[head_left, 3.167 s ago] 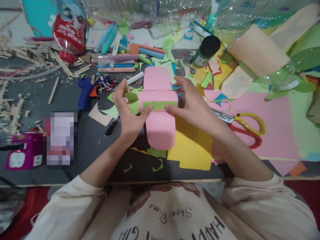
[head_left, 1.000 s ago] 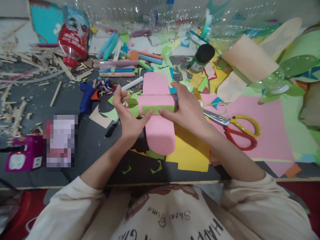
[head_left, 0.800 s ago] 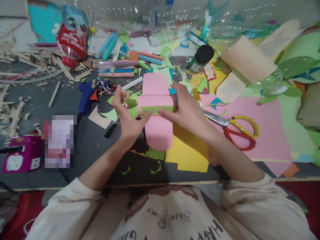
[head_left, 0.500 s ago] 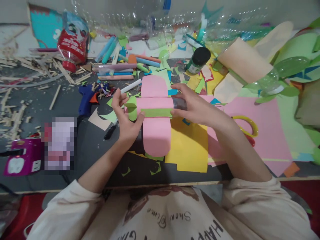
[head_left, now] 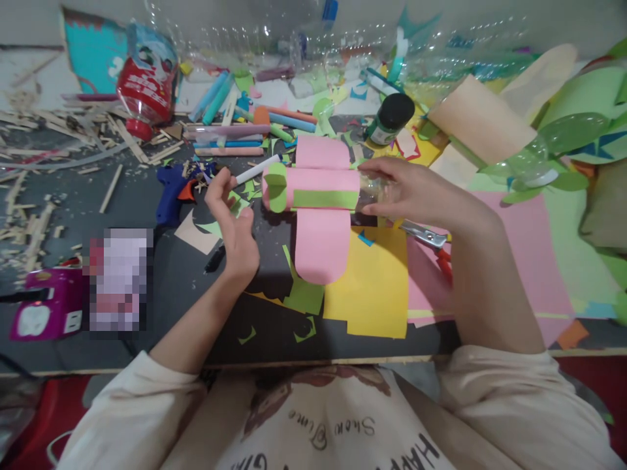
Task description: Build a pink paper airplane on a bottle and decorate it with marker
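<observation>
A model airplane [head_left: 323,180] made of a clear plastic bottle wrapped in pink paper is held over the table. Pink rounded wings stick out on both sides, with a green strip [head_left: 326,198] along the body and green tail pieces [head_left: 277,187] at its left end. My right hand [head_left: 406,189] grips the bare bottle part at the right end, thumb and fingers around it. To the left of the tail, my left hand [head_left: 232,228] is apart from the plane, its fingers curved and spread, with nothing in it.
Scissors [head_left: 425,234] lie beside my right forearm, on pink paper [head_left: 526,261]. Yellow paper [head_left: 372,281] lies below the plane. A blue glue gun [head_left: 169,192], a white marker [head_left: 257,170], a dark jar [head_left: 389,119], a red-labelled bottle [head_left: 149,81] and wood sticks [head_left: 112,188] surround the work.
My left hand has let go of the plane's tail end and drawn back left. The plane has moved right and slightly away from me in my right hand.
</observation>
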Action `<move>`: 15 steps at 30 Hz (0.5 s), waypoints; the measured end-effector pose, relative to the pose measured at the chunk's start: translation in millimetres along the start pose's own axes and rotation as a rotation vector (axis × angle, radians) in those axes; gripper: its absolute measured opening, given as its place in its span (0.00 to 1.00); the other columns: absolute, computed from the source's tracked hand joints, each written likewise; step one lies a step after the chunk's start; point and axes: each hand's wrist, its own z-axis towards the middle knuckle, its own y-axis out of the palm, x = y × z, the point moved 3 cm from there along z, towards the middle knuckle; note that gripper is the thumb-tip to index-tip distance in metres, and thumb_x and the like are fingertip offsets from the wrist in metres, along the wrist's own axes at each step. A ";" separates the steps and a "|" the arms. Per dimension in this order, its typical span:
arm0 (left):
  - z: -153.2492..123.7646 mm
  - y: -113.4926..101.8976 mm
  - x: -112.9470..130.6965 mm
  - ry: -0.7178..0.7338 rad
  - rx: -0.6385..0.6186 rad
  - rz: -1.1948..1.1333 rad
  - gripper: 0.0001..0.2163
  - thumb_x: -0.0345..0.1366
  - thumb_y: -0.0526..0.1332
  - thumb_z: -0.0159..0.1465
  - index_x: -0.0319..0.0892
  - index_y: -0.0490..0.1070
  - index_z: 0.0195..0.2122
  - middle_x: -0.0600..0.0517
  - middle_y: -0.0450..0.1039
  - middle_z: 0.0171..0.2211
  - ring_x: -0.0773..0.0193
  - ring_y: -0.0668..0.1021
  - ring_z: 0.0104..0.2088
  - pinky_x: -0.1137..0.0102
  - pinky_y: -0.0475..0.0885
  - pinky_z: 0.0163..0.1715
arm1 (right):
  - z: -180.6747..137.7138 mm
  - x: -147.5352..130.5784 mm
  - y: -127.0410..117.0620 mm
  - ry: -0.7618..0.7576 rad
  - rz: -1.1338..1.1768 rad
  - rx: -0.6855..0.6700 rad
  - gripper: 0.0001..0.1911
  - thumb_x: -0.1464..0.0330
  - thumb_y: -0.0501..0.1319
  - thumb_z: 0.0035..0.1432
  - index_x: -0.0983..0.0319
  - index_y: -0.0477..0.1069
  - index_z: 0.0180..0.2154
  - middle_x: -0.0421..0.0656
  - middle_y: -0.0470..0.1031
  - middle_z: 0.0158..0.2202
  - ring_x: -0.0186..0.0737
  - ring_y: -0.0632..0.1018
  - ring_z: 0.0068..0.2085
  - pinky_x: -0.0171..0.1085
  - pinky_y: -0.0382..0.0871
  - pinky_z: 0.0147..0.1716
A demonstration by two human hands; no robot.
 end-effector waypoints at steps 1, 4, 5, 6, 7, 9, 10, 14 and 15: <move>0.8 -1.1 -1.0 -0.021 -0.012 0.028 0.28 0.64 0.48 0.68 0.60 0.54 0.65 0.53 0.61 0.65 0.51 0.67 0.66 0.51 0.67 0.62 | 1.0 2.2 -1.8 0.021 0.007 0.011 0.32 0.63 0.68 0.50 0.59 0.70 0.58 0.51 0.75 0.58 0.63 0.76 0.57 0.61 0.74 0.53; 1.6 -3.1 0.9 -0.038 -0.027 0.080 0.27 0.62 0.45 0.70 0.59 0.54 0.65 0.54 0.62 0.65 0.53 0.66 0.67 0.53 0.66 0.63 | 3.8 5.8 -4.0 0.016 0.001 0.025 0.31 0.65 0.68 0.51 0.60 0.71 0.58 0.51 0.74 0.60 0.63 0.75 0.60 0.60 0.74 0.55; 1.8 -3.5 2.8 -0.023 -0.023 0.084 0.26 0.62 0.45 0.70 0.58 0.55 0.65 0.53 0.62 0.64 0.52 0.67 0.66 0.53 0.67 0.62 | 4.1 6.4 -4.1 0.011 0.004 0.021 0.31 0.65 0.68 0.51 0.59 0.71 0.58 0.50 0.73 0.61 0.63 0.76 0.59 0.59 0.74 0.55; 2.4 -4.1 5.1 -0.006 -0.018 0.088 0.26 0.61 0.46 0.70 0.58 0.56 0.64 0.53 0.62 0.64 0.52 0.68 0.65 0.53 0.68 0.61 | 4.1 6.8 -4.2 0.017 0.010 0.013 0.32 0.65 0.68 0.51 0.58 0.70 0.59 0.49 0.72 0.63 0.62 0.77 0.58 0.57 0.75 0.54; 3.4 -4.8 7.6 0.009 -0.016 0.100 0.25 0.60 0.46 0.70 0.57 0.57 0.64 0.52 0.63 0.63 0.52 0.68 0.65 0.53 0.68 0.61 | 3.6 7.0 -4.3 0.034 0.016 -0.002 0.33 0.65 0.68 0.52 0.57 0.68 0.61 0.49 0.70 0.65 0.60 0.79 0.55 0.56 0.76 0.53; 7.0 -6.8 12.5 0.029 -0.027 0.149 0.22 0.57 0.46 0.72 0.54 0.61 0.61 0.52 0.64 0.62 0.53 0.68 0.64 0.53 0.67 0.62 | 1.3 6.2 -5.4 0.098 0.021 -0.036 0.36 0.66 0.67 0.53 0.58 0.65 0.64 0.50 0.65 0.68 0.55 0.83 0.48 0.54 0.77 0.50; 9.5 -8.2 15.3 0.046 -0.040 0.175 0.21 0.55 0.47 0.72 0.52 0.63 0.59 0.51 0.66 0.60 0.53 0.69 0.63 0.53 0.67 0.62 | -0.1 5.0 -6.5 0.132 0.015 -0.046 0.38 0.67 0.67 0.54 0.60 0.63 0.65 0.51 0.65 0.68 0.52 0.83 0.45 0.54 0.77 0.50; 23.6 -16.9 22.9 0.050 -0.095 0.244 0.16 0.51 0.49 0.74 0.49 0.67 0.53 0.52 0.74 0.50 0.59 0.76 0.53 0.57 0.71 0.57 | -4.4 -3.6 -12.2 0.198 -0.050 -0.031 0.39 0.71 0.67 0.55 0.67 0.61 0.67 0.55 0.66 0.67 0.54 0.81 0.51 0.52 0.73 0.55; 28.3 -20.9 23.9 0.055 -0.069 0.247 0.16 0.51 0.49 0.74 0.48 0.66 0.53 0.52 0.75 0.49 0.60 0.77 0.51 0.57 0.71 0.56 | -4.6 -5.2 -13.1 0.202 -0.069 -0.026 0.39 0.72 0.67 0.55 0.67 0.61 0.66 0.55 0.66 0.67 0.56 0.79 0.55 0.52 0.71 0.57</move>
